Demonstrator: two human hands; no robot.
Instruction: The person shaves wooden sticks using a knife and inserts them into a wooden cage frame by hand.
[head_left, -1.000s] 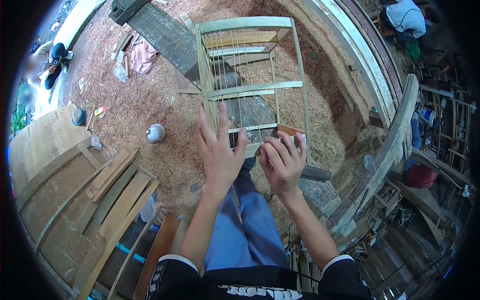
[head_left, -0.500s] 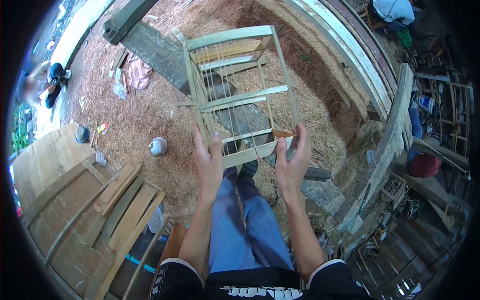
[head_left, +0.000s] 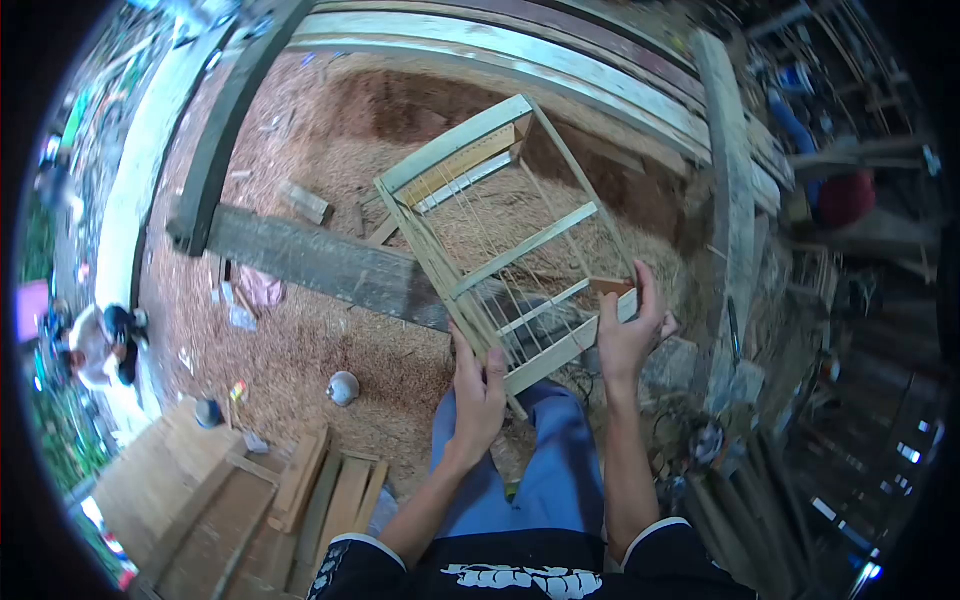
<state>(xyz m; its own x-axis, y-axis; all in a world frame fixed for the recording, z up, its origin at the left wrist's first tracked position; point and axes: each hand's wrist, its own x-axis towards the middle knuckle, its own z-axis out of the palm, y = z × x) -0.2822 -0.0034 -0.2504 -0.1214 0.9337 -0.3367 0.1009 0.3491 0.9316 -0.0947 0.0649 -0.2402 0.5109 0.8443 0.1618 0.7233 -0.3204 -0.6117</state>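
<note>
Both hands hold a light wooden frame (head_left: 525,250), box-like, with a crossbar in the middle and thin strips or strings running along one side. It tilts away from me, its far end up and to the left. My left hand (head_left: 478,395) grips the near left corner, thumb on the near face and fingers along the side rail. On the near right corner, my right hand (head_left: 630,335) is closed with its thumb on top and fingers around the outer edge. Parts of the fingers of both hands are hidden behind the wood.
Wood shavings cover the ground, with a long dark plank (head_left: 320,268) lying across it. A rounded pale object (head_left: 343,388) sits at left. Wooden boards (head_left: 345,490) lean at lower left. A thick beam (head_left: 733,220) stands at right. Another person (head_left: 105,340) crouches at far left.
The frame has turned so its near end swings right and lower, and my hands have moved with it, the left one lower. My view has rotated to the right.
</note>
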